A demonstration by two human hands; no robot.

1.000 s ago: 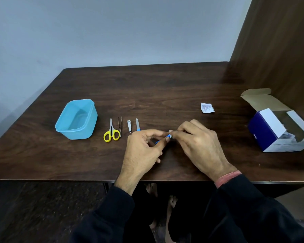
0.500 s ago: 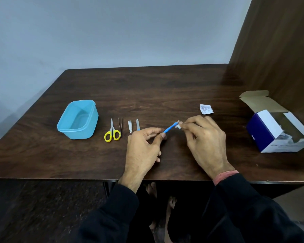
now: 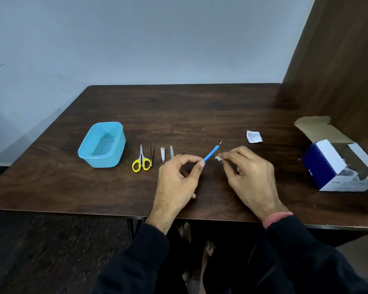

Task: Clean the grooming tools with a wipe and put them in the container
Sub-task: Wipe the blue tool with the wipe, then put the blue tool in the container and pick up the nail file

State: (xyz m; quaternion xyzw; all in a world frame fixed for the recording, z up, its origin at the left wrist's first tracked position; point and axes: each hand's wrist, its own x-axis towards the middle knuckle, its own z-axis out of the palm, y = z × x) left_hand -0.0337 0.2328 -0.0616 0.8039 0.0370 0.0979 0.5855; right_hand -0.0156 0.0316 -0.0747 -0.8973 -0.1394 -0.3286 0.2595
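Observation:
My left hand (image 3: pixel 176 179) pinches the lower end of a thin blue-handled tool (image 3: pixel 211 153), whose metal tip points up and to the right. My right hand (image 3: pixel 249 177) pinches a small white wipe (image 3: pixel 218 158) just right of the tool's handle, apart from it. An open light-blue container (image 3: pixel 102 145) stands at the left. Between it and my hands lie yellow-handled scissors (image 3: pixel 141 160), tweezers (image 3: pixel 151 153), a nail clipper (image 3: pixel 162 154) and a small nail file (image 3: pixel 171 151) in a row.
A torn white wipe sachet (image 3: pixel 254 136) lies behind my right hand. An open blue and white cardboard box (image 3: pixel 338 166) stands at the table's right side by a brown wooden wall (image 3: pixel 338 71). The table's front edge (image 3: pixel 72 211) is close to my wrists.
The wipe slid along the blue tool from handle to tip and has come off it. My right hand now holds the wipe beside the tool; more of the tool shows.

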